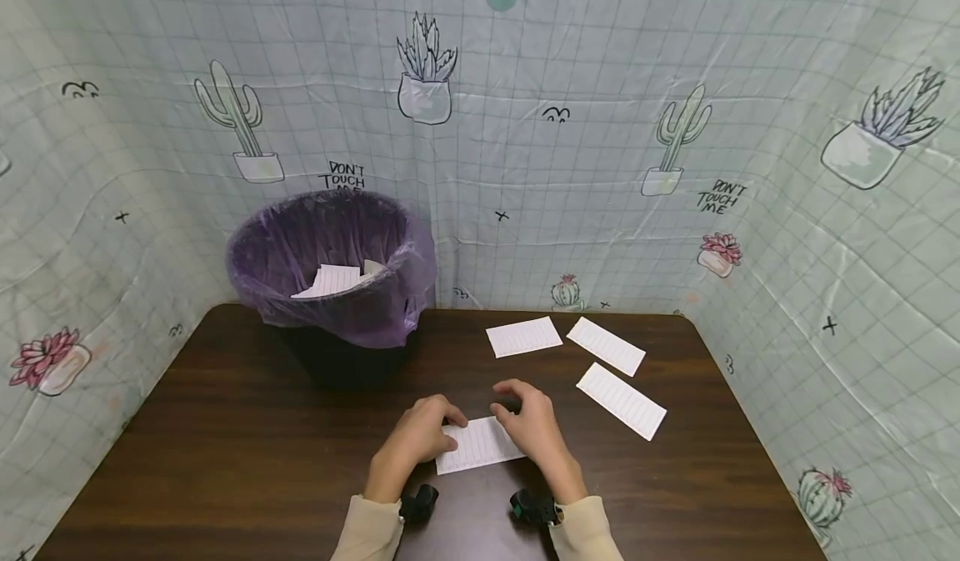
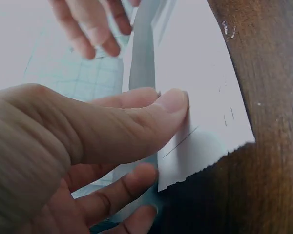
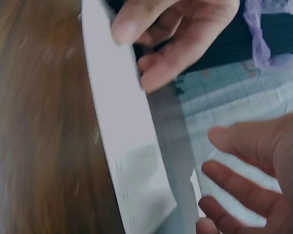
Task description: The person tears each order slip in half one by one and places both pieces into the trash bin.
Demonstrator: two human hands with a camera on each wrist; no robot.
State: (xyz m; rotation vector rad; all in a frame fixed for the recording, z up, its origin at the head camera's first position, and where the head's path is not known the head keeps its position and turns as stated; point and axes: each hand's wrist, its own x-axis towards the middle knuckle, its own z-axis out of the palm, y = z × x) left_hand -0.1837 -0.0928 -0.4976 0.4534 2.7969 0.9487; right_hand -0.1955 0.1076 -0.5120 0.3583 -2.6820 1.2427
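A lined white piece of paper [image 1: 482, 446] is held a little above the brown table, near its front middle. My left hand [image 1: 422, 433] pinches its left end between thumb [image 2: 171, 101] and index finger. Seen from the left wrist, that end of the paper has a jagged, torn edge [image 2: 207, 168]. Close by the paper's right end is my right hand [image 1: 537, 428], its fingers [image 3: 234, 185] apart and loosely bent with nothing between them. The right wrist view shows a gap between these fingers and the paper.
A black bin [image 1: 341, 361] with a purple plastic liner [image 1: 414, 290] stands at the table's back left, with lined papers [image 1: 336, 279] inside. Three more lined pieces, including one sheet [image 1: 525, 337] at the back, lie on the table [image 1: 225, 461] at right. Patterned fabric [image 1: 510, 169] surrounds the table.
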